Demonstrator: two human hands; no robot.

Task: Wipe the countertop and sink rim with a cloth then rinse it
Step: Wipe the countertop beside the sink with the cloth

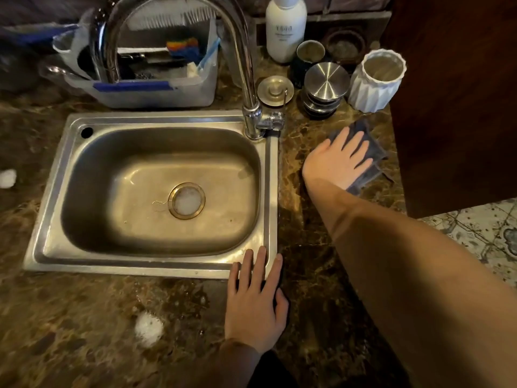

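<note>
Cloth (373,161), dark grey-blue and soft-looking, lies rumpled on the countertop (313,275) to the right of the sink (151,264), near a white ribbed cup (375,85); the right hand (338,158) presses flat on it, fingers spread and extended, gripping nothing. The left hand (256,301) rests palm-down with fingers straight and slightly apart, fingertips on the sink's front right rim, empty. The countertop is glossy brown marbled stone, wet in patches, with a blob of white foam (148,327) near the front; the sink is brushed steel with rounded corners and foam in its drain (186,200); a curved chrome faucet (240,65) rises at its back right corner. Behind stand stacked steel lids (326,82), a white bottle (285,29) and a clear plastic bin (145,91); patterned floor tile (481,236) shows at right.
</note>
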